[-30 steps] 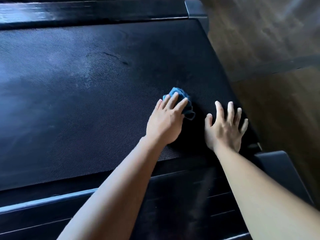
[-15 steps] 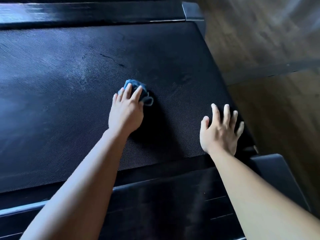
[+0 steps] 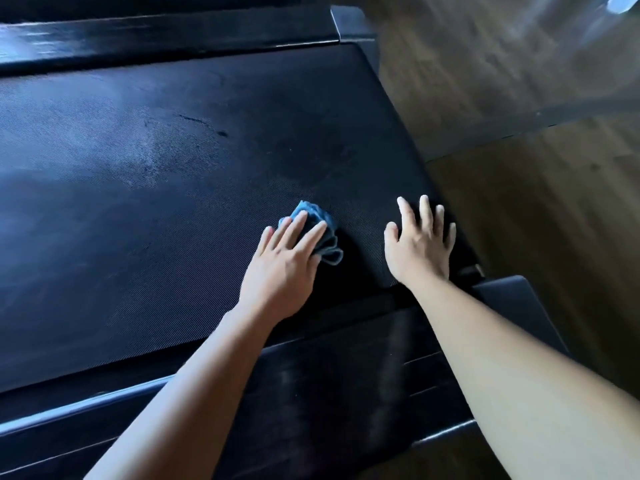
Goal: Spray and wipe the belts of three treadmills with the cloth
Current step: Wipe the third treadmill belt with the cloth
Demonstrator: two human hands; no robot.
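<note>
Pressing a bunched blue cloth (image 3: 313, 210) onto the treadmill belt (image 3: 156, 209) with the left hand (image 3: 287, 268), fingers straight and fanned across the fabric, a loose fold poking out at four o'clock of the knuckles. Bracing with the right hand (image 3: 420, 247) at three o'clock of the cloth, palm down, fingers splayed wide, holding nothing, close to the belt's right edge. Working around five o'clock from the belt's middle, well apart from a pale hazy patch (image 3: 162, 157) and a thin dark streak (image 3: 204, 124) up at ten o'clock. Risking, most likely, missed ground: leaving that haze untouched through short strokes, or smearing rather than lifting with so small a wad. Risking too a slip of the belt under the leaning right palm, or a snag of the loose fold on the side rail (image 3: 329, 375) at six o'clock. Showing the belt as matte black and finely ribbed, sheened blue by daylight, bordered by a glossy far rail (image 3: 166, 39) at twelve o'clock and wooden floor (image 3: 502, 81) at two o'clock.
</note>
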